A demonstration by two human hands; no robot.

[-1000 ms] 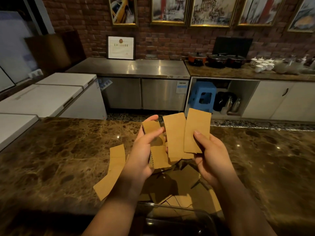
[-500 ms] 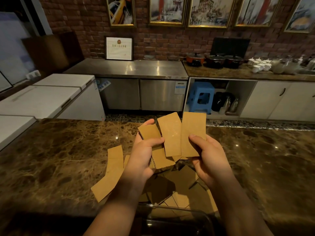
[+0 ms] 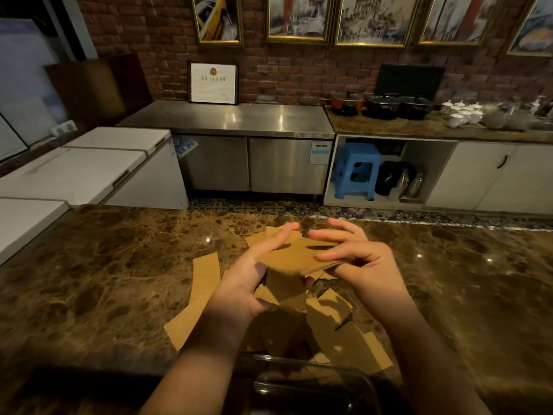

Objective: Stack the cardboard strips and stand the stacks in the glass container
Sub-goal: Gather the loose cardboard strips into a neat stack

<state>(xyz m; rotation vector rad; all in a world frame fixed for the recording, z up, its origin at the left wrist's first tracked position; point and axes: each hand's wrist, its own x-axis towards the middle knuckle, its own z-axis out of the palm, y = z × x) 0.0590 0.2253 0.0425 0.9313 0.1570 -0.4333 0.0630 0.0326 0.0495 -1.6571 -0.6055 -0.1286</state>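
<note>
Both hands hold a bunch of tan cardboard strips above the marble counter. My left hand grips the bunch from the left, and one strip hangs down below its palm. My right hand clasps the right end, thumb on top and fingers spread. The held strips lie nearly flat and are blurred. More loose cardboard strips lie scattered on the counter under and around my hands. The glass container stands at the near edge between my forearms, partly hidden by them.
Beyond the counter's far edge are a steel worktop, white chest freezers at the left and a blue stool under a shelf. Pots and white cups stand on the back counter at the right.
The strips, fanned upright before, have been lowered and tipped nearly flat. My two hands have come together around them as one bunch.
</note>
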